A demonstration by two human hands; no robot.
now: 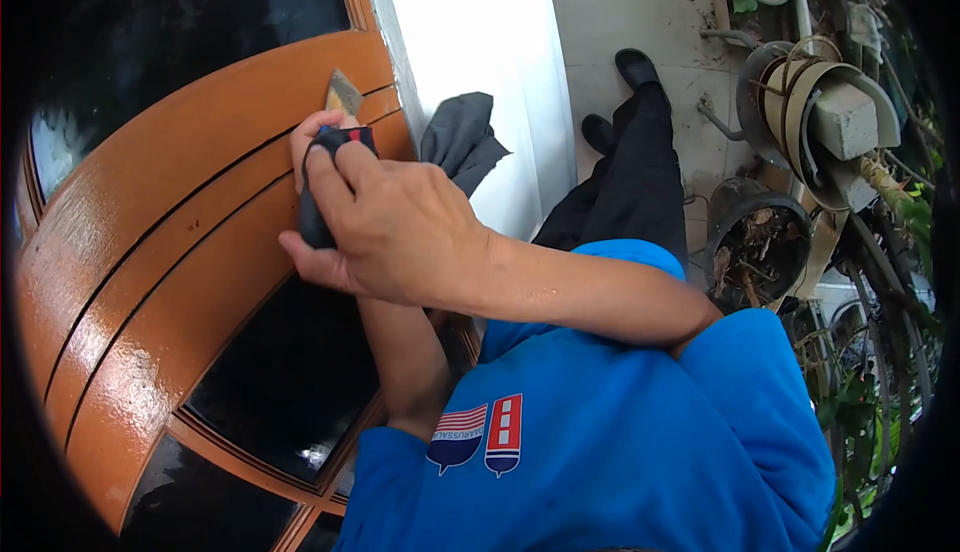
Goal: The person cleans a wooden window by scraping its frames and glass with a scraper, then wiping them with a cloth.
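Observation:
My right hand (410,217) is in front, with its fingers and thumb closed around a bunched black cloth (316,214) that has a red and blue patch at its upper end. Behind it is my left hand (305,142), mostly hidden, its fingers closed near the base of a putty knife (344,92). The knife's metal blade points up, close to the brown wooden door (230,102). A dark grey cloth (462,142) sticks out past my right hand; which hand holds it is hidden.
Dark glass panes (290,382) fill parts of the door. Beside it is a white wall surface (475,22). At the right stand a black plant pot (755,242) and stacked pots with a concrete block (845,122). My boots (637,70) are on the tiled floor (640,12).

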